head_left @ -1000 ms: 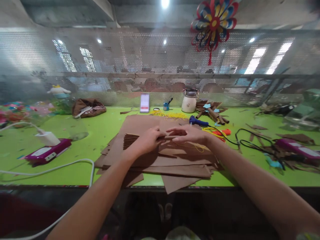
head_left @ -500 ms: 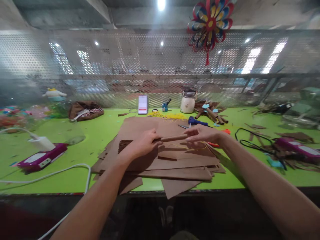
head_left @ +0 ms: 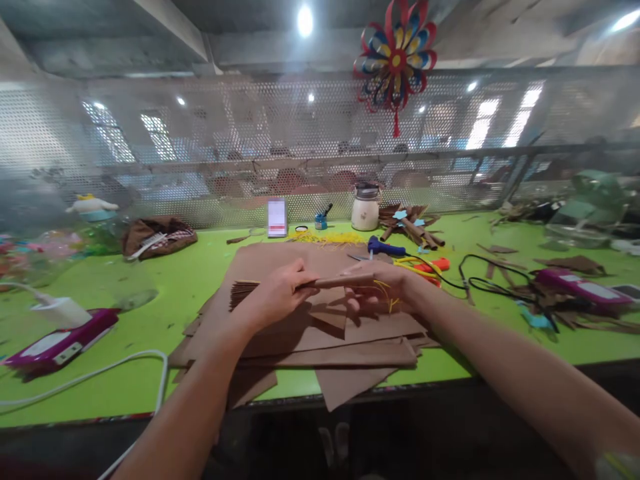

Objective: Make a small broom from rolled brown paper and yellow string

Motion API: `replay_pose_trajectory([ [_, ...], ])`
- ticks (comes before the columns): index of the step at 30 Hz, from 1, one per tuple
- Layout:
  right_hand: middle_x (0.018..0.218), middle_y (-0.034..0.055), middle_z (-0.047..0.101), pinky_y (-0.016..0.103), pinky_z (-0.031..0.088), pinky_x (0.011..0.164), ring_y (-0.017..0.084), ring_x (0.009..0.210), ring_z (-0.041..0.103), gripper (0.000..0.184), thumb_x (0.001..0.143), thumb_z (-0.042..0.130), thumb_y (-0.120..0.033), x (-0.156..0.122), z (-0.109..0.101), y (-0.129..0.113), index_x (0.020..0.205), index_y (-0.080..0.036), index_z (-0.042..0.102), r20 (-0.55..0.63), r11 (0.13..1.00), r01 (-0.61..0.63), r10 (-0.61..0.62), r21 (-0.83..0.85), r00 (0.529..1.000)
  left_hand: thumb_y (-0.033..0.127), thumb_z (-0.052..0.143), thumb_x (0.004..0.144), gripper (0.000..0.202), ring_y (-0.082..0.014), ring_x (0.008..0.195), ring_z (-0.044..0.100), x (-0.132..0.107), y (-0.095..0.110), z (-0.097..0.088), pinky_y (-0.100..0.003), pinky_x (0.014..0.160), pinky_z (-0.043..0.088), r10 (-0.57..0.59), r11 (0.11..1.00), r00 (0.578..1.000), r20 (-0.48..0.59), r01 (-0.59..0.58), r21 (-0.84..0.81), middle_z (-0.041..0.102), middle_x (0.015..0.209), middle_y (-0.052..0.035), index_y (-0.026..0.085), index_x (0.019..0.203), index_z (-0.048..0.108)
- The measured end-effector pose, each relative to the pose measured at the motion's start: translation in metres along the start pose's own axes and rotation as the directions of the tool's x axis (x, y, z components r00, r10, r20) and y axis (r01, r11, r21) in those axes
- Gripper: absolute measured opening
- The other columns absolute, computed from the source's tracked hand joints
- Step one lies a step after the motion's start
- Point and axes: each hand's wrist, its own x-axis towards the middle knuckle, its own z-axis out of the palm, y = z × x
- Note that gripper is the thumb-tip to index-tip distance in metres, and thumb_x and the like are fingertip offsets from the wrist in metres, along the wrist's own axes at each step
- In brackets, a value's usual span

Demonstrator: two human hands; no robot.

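Note:
A thin brown paper roll [head_left: 343, 281] is held level above a stack of brown paper sheets [head_left: 300, 341]. My left hand [head_left: 285, 290] pinches its left end between thumb and fingers. Around the right part of the roll is my right hand [head_left: 387, 280], mostly behind it, with fingertips curled below. Yellow strands [head_left: 386, 293] hang at the roll's right end, close to my right palm. Under my hands lies a smaller folded brown paper piece [head_left: 327, 320]. A pleated paper bundle [head_left: 243, 293] rests left of my left wrist.
Behind my right hand lie a blue glue gun [head_left: 385, 247] and orange-handled scissors [head_left: 433, 265]. Yellow shreds [head_left: 330, 238], a phone [head_left: 277, 219], a blue bottle [head_left: 321, 221] and a white jar [head_left: 365, 210] stand farther back. Purple power strips [head_left: 63, 341] and cables flank the paper.
My right hand has shifted from pinching the roll's right end to reaching behind and under it. The yellow strands now hang by my palm. The camera view has turned slightly right.

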Motion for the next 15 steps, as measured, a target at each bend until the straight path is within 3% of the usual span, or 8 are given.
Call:
replay_pose_trajectory([
  [3,0.055,0.0061,0.063,0.017,0.022,0.031,0.007,0.035,0.043,0.047,0.089,0.029,-0.049,-0.009,-0.013,-0.002,0.089,-0.011,0.056,-0.101,0.997,-0.031,0.024,-0.074,0.995,0.033,0.043,0.085,0.025,-0.0116,0.067,0.044,-0.002,-0.005,0.000,-0.024,0.064,0.035,-0.045,0.997,0.999,0.024,0.044,0.058,0.045,0.078,-0.0020,0.020,0.093,0.063],
  [6,0.052,0.0069,0.062,0.019,0.017,0.031,0.006,0.031,0.034,0.066,0.084,0.016,-0.062,-0.020,-0.016,-0.006,0.085,-0.010,0.056,-0.162,0.987,-0.095,0.073,-0.133,0.984,0.032,0.044,0.084,0.025,-0.0121,0.068,0.046,-0.003,-0.007,0.002,-0.024,0.064,0.035,-0.096,0.993,0.992,0.078,0.090,0.076,0.046,0.079,-0.0027,0.019,0.092,0.063],
  [8,0.049,0.0043,0.059,0.019,0.019,0.033,0.005,0.032,0.033,0.060,0.082,0.029,-0.063,-0.028,-0.013,-0.010,0.082,-0.010,0.058,-0.228,0.964,-0.103,0.047,-0.244,0.973,0.033,0.044,0.084,0.024,-0.0123,0.068,0.046,-0.002,-0.005,0.004,-0.023,0.064,0.035,-0.115,0.991,0.987,0.109,0.106,0.086,0.047,0.078,-0.0027,0.018,0.087,0.063],
  [11,0.047,-0.0012,0.053,0.018,0.022,0.038,0.003,0.037,0.033,0.040,0.072,0.060,-0.049,-0.041,-0.009,-0.013,0.073,-0.009,0.061,-0.265,0.902,-0.117,0.004,-0.415,0.964,0.034,0.045,0.083,0.024,-0.0133,0.070,0.048,-0.001,-0.001,0.007,-0.024,0.065,0.036,-0.089,0.994,0.988,0.123,0.080,0.078,0.048,0.078,-0.0028,0.018,0.083,0.063],
  [15,0.046,-0.0039,0.048,0.018,0.025,0.041,0.004,0.039,0.036,0.033,0.067,0.065,-0.043,-0.052,-0.013,-0.010,0.071,-0.010,0.062,-0.314,0.868,-0.169,0.016,-0.466,0.949,0.033,0.044,0.084,0.024,-0.0141,0.075,0.050,0.000,0.001,0.015,-0.024,0.068,0.037,-0.057,0.998,0.990,0.127,0.054,0.027,0.052,0.083,-0.0035,0.019,0.087,0.063],
])
